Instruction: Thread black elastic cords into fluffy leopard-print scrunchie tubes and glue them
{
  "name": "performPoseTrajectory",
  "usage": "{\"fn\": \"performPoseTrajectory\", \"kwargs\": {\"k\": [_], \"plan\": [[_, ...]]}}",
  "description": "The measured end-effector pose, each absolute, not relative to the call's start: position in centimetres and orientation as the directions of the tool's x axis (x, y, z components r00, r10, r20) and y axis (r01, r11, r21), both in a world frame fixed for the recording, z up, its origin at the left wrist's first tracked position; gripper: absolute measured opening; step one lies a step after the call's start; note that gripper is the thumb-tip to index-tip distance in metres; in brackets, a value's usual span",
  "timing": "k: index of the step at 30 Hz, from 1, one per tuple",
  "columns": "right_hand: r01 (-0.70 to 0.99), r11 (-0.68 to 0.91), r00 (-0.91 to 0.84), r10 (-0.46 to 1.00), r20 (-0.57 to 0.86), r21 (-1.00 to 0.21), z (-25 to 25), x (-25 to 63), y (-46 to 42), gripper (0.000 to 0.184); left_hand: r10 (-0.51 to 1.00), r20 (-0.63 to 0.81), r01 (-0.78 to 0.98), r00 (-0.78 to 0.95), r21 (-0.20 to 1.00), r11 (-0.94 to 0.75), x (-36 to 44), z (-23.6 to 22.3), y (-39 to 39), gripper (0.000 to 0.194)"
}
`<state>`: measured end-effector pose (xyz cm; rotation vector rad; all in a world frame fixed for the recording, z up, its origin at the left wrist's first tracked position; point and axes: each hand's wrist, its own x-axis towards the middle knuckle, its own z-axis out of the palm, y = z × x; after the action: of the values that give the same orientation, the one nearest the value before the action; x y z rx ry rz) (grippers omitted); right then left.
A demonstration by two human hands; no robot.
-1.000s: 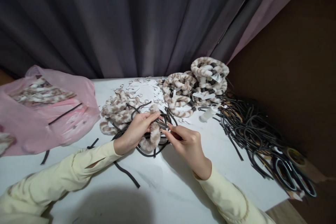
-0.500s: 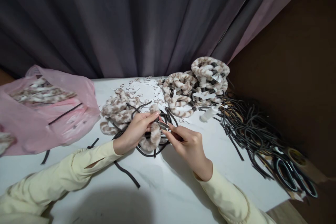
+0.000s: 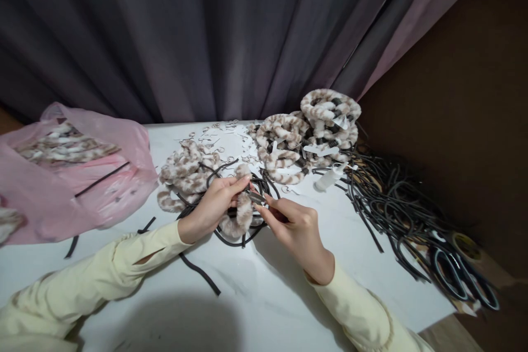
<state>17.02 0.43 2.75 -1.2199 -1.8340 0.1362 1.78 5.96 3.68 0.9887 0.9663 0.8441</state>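
My left hand point(image 3: 218, 201) pinches a fluffy brown-and-white fur tube point(image 3: 243, 210) near its upper part; the tube curves down below the fingers. From the other side my right hand point(image 3: 295, 225) is closed, thumb against fingers, on a small dark grey flat piece point(image 3: 257, 197). That piece reaches to the fur tube, and its exact kind is too small to make out. Beneath both hands lie loops of black cord point(image 3: 231, 243), partly covered by the hands and the tube. A heap of similar fur tubes point(image 3: 187, 168) is just beyond my left hand.
A pink plastic bag point(image 3: 136, 181) with more fur pieces lies at left. Finished-looking fur rings point(image 3: 330, 104) are stacked at the back right, near a small white bottle point(image 3: 329, 179). Black cords point(image 3: 388, 209) and scissors point(image 3: 449, 275) crowd the right edge. Small metal hooks point(image 3: 218, 148) lie scattered behind.
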Motion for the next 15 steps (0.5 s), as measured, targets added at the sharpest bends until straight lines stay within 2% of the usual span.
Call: {"fn": "performPoseTrajectory", "kwargs": {"k": [15], "plan": [[0.689, 0.502, -0.108, 0.784, 0.611, -0.523, 2.73, 17.05, 0.34, 0.018, 0.901, -0.259, -0.157, 0.347, 0.931, 0.328, 1.75, 3.51, 5.97, 0.030]]}}
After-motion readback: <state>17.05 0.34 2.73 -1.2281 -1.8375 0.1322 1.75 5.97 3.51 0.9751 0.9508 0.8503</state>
